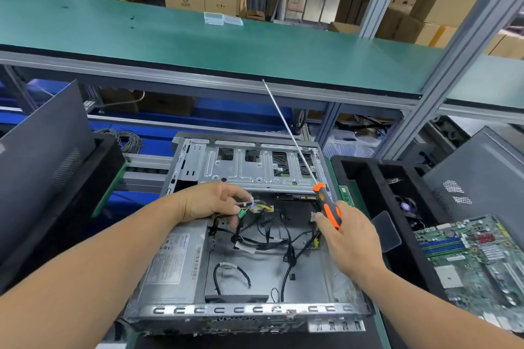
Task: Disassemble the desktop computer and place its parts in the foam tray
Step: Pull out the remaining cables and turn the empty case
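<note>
Left hand (209, 201) pinches the cable bundle (255, 207) above the open chassis (255, 263); right hand (348, 238) grips the screwdriver (326, 201), shaft pointing away.

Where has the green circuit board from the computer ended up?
The green circuit board lies at the right of the head view, on the black foam tray, right of the open computer case.

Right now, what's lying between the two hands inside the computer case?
In the head view, a tangle of black cables lies between the left hand, pinching a connector bundle, and the right hand, gripping the screwdriver.
</note>
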